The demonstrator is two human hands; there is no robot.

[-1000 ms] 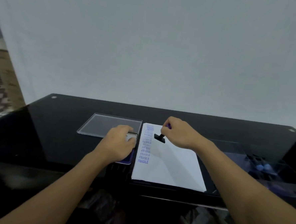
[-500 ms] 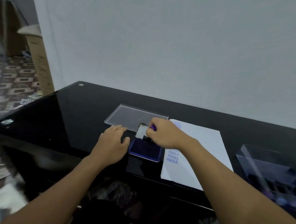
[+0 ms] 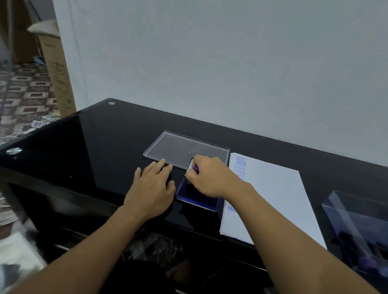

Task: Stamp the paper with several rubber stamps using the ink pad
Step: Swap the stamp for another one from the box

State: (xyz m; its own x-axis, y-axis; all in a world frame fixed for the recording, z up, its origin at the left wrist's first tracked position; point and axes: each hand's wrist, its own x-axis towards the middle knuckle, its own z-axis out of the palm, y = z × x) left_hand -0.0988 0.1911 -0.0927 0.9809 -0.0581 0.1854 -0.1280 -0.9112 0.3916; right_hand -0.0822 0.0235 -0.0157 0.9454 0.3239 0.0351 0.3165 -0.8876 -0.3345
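On the black table point(image 3: 75, 144) the stamped paper point(image 3: 274, 197) lies right of the blue ink pad point(image 3: 196, 198). Your left hand point(image 3: 150, 189) rests flat, fingers spread, just left of the pad. Your right hand point(image 3: 209, 177) pinches a purple-handled stamp point(image 3: 195, 167) over the pad's far end.

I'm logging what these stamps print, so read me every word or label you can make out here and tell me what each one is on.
"AMENDED": twice in blue at the top left of the paper, under a fainter unreadable line.
"SAMPLE": repeated below, paler, down the same column.
"FRA": bottom of that column, the rest hidden by the right hand's forearm.
Cardboard box at left: markings too blurred to read.
Ink pad: no text visible.
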